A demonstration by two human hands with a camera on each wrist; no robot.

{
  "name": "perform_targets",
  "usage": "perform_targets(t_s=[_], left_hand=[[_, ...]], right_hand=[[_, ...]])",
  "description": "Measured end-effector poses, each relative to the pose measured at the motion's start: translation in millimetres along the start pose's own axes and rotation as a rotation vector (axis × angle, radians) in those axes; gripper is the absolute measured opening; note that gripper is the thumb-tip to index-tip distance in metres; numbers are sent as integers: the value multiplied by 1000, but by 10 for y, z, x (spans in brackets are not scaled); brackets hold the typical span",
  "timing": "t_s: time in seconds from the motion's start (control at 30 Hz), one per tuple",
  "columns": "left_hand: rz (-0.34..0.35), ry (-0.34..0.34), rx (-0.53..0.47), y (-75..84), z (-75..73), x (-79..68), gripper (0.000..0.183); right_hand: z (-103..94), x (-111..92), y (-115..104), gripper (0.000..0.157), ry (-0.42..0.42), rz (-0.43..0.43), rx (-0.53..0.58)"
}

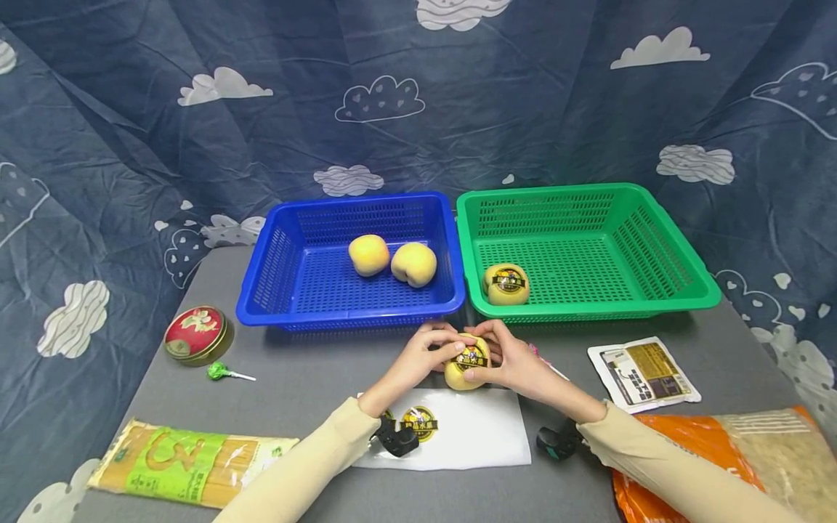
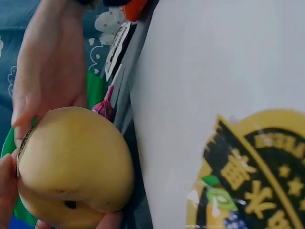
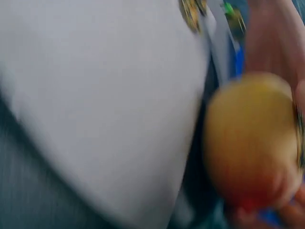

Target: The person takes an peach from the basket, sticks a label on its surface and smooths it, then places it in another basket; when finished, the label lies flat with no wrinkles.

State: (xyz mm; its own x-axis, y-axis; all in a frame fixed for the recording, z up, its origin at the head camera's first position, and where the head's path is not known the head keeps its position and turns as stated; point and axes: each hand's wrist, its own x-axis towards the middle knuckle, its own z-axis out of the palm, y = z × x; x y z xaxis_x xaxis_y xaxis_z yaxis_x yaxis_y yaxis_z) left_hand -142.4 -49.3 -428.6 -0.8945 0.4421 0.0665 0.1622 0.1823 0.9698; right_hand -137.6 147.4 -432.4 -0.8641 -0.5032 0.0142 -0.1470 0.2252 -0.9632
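Head view: green basket (image 1: 601, 309) beyond the grip to its right, blue basket (image 1: 353, 318) beyond to its left, white sheet (image 1: 484, 439) just on the near side. Left hand (image 1: 437, 349) and right hand (image 1: 513, 363) hold a yellow peach (image 1: 460, 381) between them, fingers curved round it; black-and-gold label (image 1: 472, 357) on the peach's upper side.

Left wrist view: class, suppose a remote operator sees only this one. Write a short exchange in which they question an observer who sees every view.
Operator: I see only the edge of a label on the held fruit. Does any view show its printed front?
Observer: Yes, the head view shows that front.
Operator: Something green shows behind the fruit. What is in that green basket?
Observer: One labelled fruit, at the near left corner.
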Motion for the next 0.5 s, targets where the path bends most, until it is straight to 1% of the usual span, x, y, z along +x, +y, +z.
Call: perform_targets(t_s=[0.07,0.1,0.13,0.2,0.3,0.4,0.43,0.5], left_hand=[[-14,4,-12,69,-1,-12,22],[-20,6,-22,95,-2,-18,22],[-30,5,-34,118,-4,-22,22],[-57,-1,-68,112,-7,-27,22],[-67,-7,-101,13,1,-4,23],[-61,-11,-115,-117,7,23,24],[-58,-12,-116,-160,5,31,24],[-48,-14,-112,-193,-5,32,24]], right_hand=[[53,14,-12,58,28,-12,-48],[65,21,-12,58,35,-9,-54],[67,26,-12,58,35,-7,-43],[44,32,-8,56,14,10,15],[-28,34,9,55,-43,37,116],[-101,39,47,53,-93,59,214],[-122,41,63,53,-102,71,237],[-156,49,102,51,-116,88,275]])
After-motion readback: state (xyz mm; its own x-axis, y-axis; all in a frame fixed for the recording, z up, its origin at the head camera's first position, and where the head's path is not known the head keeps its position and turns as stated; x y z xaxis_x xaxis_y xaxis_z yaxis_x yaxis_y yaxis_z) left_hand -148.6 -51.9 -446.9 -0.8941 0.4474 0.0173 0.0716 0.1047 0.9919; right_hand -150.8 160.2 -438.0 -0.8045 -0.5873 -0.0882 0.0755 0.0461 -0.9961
